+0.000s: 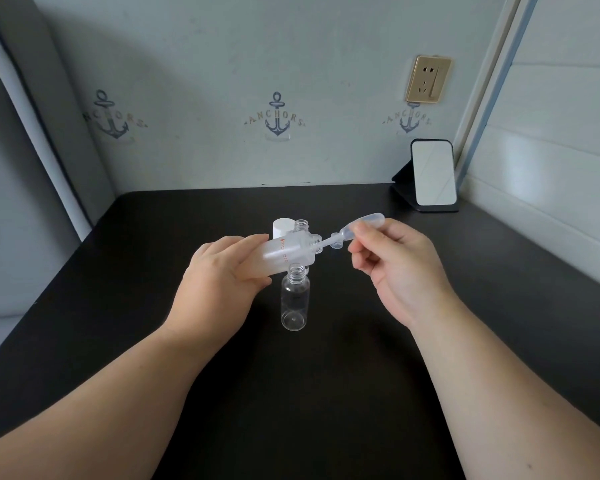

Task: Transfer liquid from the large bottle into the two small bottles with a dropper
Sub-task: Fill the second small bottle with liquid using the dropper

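Note:
My left hand [219, 275] grips the large frosted bottle [286, 252], tilted with its open mouth pointing right. My right hand [392, 268] pinches the bulb of a clear plastic dropper [357, 227], whose thin tip reaches into the large bottle's mouth. A small clear bottle [294, 299] stands uncapped on the black table, just below the tilted bottle. A second small clear bottle [301, 225] stands behind, only its open neck showing above the large bottle. A white cap [283, 227] stands beside that second bottle.
The black table [153, 271] runs to a wall at the back and a white panel on the right. A small mirror on a black stand [432, 176] stands at the back right corner. A grey cushion leans at the far left.

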### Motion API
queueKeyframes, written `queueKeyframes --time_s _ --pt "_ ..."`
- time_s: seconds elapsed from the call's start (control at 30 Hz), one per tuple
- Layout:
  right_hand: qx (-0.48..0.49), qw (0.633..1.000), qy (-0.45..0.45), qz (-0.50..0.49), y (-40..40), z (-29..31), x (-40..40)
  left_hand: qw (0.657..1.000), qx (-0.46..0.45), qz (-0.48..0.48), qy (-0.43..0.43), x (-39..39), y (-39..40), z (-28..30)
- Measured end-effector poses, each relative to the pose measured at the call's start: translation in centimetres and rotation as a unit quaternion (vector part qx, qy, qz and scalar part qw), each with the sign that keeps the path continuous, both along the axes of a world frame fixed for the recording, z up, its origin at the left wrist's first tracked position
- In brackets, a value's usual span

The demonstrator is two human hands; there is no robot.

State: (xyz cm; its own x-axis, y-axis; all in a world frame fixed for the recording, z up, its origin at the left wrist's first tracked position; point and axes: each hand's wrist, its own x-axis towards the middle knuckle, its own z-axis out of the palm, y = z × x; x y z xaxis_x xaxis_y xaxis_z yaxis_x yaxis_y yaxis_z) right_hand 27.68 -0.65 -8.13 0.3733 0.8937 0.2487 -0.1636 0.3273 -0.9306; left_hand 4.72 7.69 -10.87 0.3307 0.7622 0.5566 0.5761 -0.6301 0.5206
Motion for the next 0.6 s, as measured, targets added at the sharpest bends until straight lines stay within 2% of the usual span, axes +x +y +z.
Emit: queueKeyframes --time_s 0.13,0.6 --pt "-0.011 1.000 0.007 0.018 -0.1 0.1 0.0 1.000 0.001 0.000 -0.001 -0.1 0.1 0.0" --pt "0.005 0.991 0.135 0.003 -0.2 0.5 1.4 1.000 -0.003 0.014 -0.005 -0.1 -0.1 0.1"
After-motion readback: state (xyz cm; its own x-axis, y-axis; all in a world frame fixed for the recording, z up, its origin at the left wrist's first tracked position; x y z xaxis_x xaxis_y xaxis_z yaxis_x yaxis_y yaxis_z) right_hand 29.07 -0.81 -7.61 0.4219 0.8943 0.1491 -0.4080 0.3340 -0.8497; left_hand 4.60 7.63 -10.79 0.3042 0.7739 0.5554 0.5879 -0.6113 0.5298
